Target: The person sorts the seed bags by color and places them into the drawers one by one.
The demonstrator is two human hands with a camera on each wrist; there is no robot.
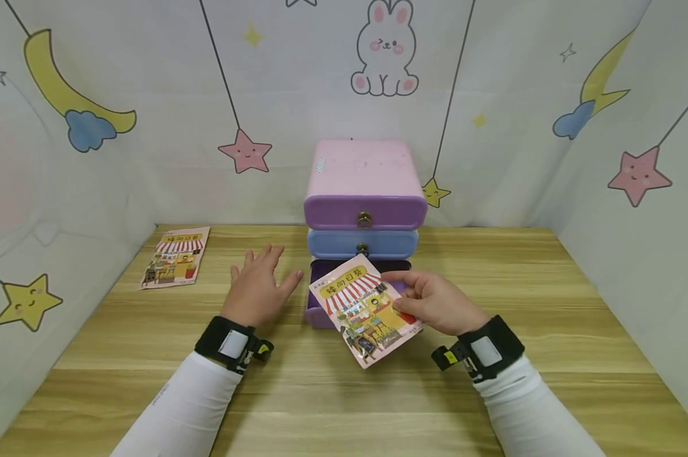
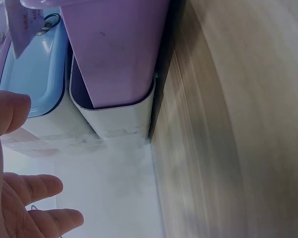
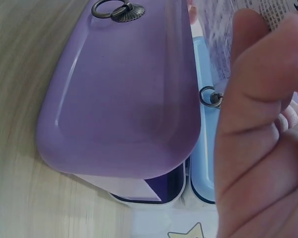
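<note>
In the head view my right hand (image 1: pixel 435 301) pinches a pink packet (image 1: pixel 372 311) printed with a striped awning and a shop scene. The packet hangs tilted in front of the drawer unit (image 1: pixel 367 168), over its pulled-out bottom purple drawer (image 1: pixel 320 317), hiding much of it. To the left of that drawer my left hand (image 1: pixel 258 289) has its fingers spread and holds nothing. The left wrist view shows the side of the same drawer (image 2: pixel 119 54) and some left fingers (image 2: pixel 44 188) apart from it. From the right wrist the drawer front (image 3: pixel 124 99) appears with its ring pull.
A second, similar packet (image 1: pixel 175 257) lies at the table's back left. Above the bottom drawer, the blue drawer (image 1: pixel 332 244) and the upper purple drawer (image 1: pixel 338 212) are closed. A printed fabric wall (image 1: pixel 298 82) stands behind the wooden table (image 1: pixel 549 304).
</note>
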